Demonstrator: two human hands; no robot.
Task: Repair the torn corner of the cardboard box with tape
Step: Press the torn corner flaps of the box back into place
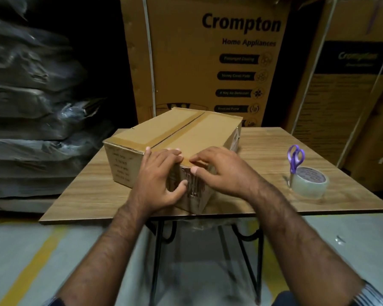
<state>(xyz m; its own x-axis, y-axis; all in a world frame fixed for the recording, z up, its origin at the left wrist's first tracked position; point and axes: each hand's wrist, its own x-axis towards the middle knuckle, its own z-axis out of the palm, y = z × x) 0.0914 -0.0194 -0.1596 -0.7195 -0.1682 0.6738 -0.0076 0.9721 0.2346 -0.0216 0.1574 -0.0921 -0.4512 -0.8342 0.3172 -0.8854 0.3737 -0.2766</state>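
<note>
Beyond the fingertips point(175, 152), the tall carton point(208, 62) reads "Crompton Home Appliances", and the carton to its right point(352, 85) shows a blurred "Crompton".

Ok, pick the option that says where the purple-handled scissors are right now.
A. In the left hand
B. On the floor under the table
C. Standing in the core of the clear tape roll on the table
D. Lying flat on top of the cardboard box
C: the purple-handled scissors stand blades-down inside the clear tape roll on the table, right of the cardboard box; both hands are pressing on the box's near corner.
</note>
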